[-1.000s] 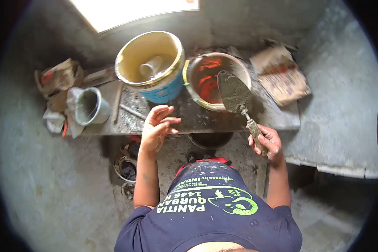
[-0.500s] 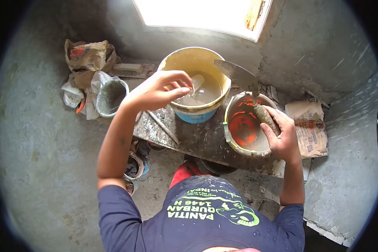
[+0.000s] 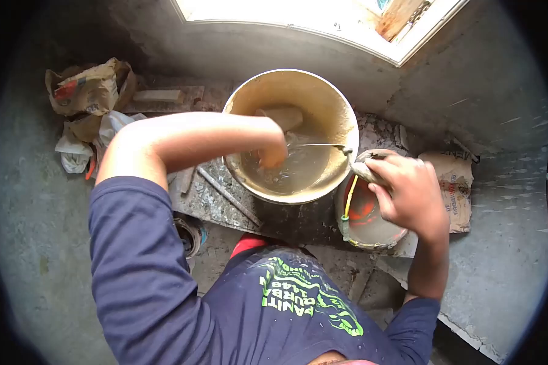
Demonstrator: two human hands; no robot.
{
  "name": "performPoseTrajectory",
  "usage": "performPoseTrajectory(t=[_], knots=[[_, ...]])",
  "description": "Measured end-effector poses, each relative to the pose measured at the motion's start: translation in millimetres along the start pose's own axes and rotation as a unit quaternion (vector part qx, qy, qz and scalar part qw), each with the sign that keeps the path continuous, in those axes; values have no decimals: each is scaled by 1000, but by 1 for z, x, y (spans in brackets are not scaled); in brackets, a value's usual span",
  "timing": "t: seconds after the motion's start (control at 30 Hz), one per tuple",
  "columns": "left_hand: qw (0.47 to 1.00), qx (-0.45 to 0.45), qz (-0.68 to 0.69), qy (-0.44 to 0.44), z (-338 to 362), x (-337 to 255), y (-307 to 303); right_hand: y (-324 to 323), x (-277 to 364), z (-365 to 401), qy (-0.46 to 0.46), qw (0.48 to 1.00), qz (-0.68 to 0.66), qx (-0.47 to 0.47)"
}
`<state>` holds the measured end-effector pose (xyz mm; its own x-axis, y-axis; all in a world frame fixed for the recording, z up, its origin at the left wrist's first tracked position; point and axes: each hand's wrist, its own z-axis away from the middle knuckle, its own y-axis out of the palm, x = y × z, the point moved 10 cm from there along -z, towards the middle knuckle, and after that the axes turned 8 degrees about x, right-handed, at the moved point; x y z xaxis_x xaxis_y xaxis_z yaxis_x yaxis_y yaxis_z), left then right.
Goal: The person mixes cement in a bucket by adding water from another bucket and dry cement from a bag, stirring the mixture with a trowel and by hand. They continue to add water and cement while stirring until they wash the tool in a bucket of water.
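My left hand (image 3: 273, 152) reaches down inside the large bucket (image 3: 344, 121) of murky water, beside the far end of the trowel blade; its fingers are blurred and partly hidden. In my right hand (image 3: 405, 188) is the handle of a trowel (image 3: 319, 145), fingers wrapped round it. The blade, seen nearly edge-on, extends left over the bucket rim into the bucket. A pale container (image 3: 283, 117) lies in the water behind my left hand. Below my right hand stands a smaller bucket (image 3: 371, 228) with orange-stained insides and a yellow-and-green handle.
Buckets stand on a stained board (image 3: 286, 222). A stick (image 3: 228, 196) lies at its left part. Paper bags are at the back left (image 3: 94, 88) and right (image 3: 456, 188). A white bag (image 3: 76, 152) and wood piece (image 3: 158, 95) are at left. A window (image 3: 286, 15) is behind.
My left hand has moved down into the large bucket. The trowel has swung from above the smaller bucket to the left, its blade now inside the large bucket. The view has shifted.
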<state>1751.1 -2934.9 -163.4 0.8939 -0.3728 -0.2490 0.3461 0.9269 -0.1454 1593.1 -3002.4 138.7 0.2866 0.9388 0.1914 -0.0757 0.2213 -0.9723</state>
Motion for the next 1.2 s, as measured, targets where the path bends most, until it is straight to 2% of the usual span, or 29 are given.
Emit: performPoseTrajectory(t=[0.03, 0.1, 0.13, 0.2, 0.23, 0.3, 0.33, 0.37, 0.43, 0.57, 0.6, 0.63, 0.7, 0.73, 0.77, 0.83, 0.87, 0.93, 1.03, 1.1, 1.17, 1.2], knots=[[998, 42, -39, -15, 21, 3, 0, 10, 9, -18, -37, 997, 42, 58], [989, 5, 131, -71, 40, 38, 2, 33, 18, -65, -52, 985, 106, 127], [990, 9, 124, -72, 49, 35, 3, 52, 16, -92, -53, 977, 117, 172], [969, -78, 228, -49, 65, 23, -11, 92, 10, -142, -48, 955, 127, 265], [975, -73, 197, -77, 60, 21, -12, 111, 8, -155, -43, 940, 129, 314], [989, -44, 94, -103, 38, 17, -11, 135, 8, -166, -30, 927, 134, 349], [986, -8, 137, -100, 35, 19, -5, 145, 4, -168, -24, 913, 144, 381], [985, -12, 141, -99, 31, 25, -4, 143, 12, -164, -35, 914, 136, 380], [942, -109, 312, -57, 22, 40, -7, 123, 21, -157, -39, 932, 122, 338], [891, -219, 394, -55, 56, 27, -24, 101, 13, -144, -27, 946, 113, 303], [892, -249, 373, -46, 50, 24, -28, 100, 12, -141, -27, 946, 119, 302], [892, -251, 372, -50, 46, 21, -32, 98, 10, -140, -24, 947, 122, 297], [907, -196, 369, -57, 23, 8, -31, 112, 7, -142, -22, 945, 144, 293], [910, -244, 329, -66, 6, 7, -39, 118, 7, -144, -32, 945, 133, 298], [882, -241, 400, -61, 4, 3, -41, 124, 7, -144, -41, 944, 121, 304], [832, -344, 431, -55, -36, 18, -52, 123, 6, -145, -55, 951, 105, 285], [835, -340, 429, -52, -56, 21, -48, 120, 7, -143, -70, 957, 93, 268], [777, -541, 321, 37, -37, 25, -65, 114, 0, -141, -74, 960, 88, 255], [801, -504, 320, 39, 5, 19, -63, 97, -9, -138, -72, 966, 69, 238], [796, -477, 369, 49, -3, 25, -59, 92, -12, -140, -74, 977, 26, 198], [802, -469, 364, 65, -5, 25, -55, 96, -14, -139, -80, 974, 12, 210], [784, -457, 410, 93, -4, 23, -52, 97, -15, -140, -90, 974, 12, 205]])
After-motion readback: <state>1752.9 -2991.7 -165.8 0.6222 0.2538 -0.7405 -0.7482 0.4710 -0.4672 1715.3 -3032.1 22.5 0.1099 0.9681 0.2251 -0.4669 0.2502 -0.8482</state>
